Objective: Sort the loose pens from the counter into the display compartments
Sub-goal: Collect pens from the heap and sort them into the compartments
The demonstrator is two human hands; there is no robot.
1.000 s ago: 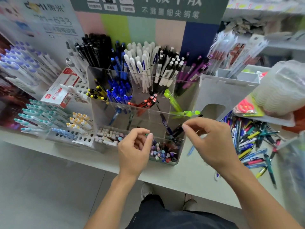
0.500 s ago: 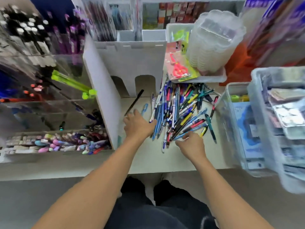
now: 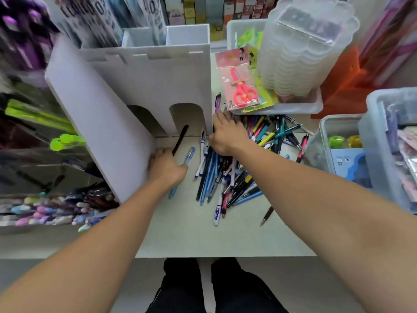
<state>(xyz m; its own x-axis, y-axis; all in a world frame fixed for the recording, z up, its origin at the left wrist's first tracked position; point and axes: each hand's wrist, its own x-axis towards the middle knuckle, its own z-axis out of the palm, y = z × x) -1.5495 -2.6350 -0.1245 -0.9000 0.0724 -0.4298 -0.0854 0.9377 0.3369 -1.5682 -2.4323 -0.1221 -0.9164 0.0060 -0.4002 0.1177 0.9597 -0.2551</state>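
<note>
Stationery racks crowd the back and left of a pale worktop (image 3: pixel 185 236), seen from above. Loose pens (image 3: pixel 228 177) lie in a heap on the worktop's middle and right, fanning from dark blue ones near the front to yellow, pink and teal ones further back.

Left hand (image 3: pixel 165 168) rests at the heap's left edge, beside the white stand (image 3: pixel 144 86); its fingers curl round a black pen (image 3: pixel 180 140) that points up and away toward the stand's arched opening. A clear blue pen (image 3: pixel 188 155) lies just right of that hand, partly under it.

Right hand (image 3: pixel 226 135) lies on the far part of the heap, fingers bent down among the pens; I cannot tell whether it grips one. A purple pen (image 3: pixel 217 102) sticks up just beyond its fingertips.

Display compartments (image 3: pixel 52 206) sit to the left of the stand, blurred, with pastel pens in the front one. Pink scissors (image 3: pixel 242 89) in a pack lean on a white tray (image 3: pixel 300 106) behind the heap.
</note>
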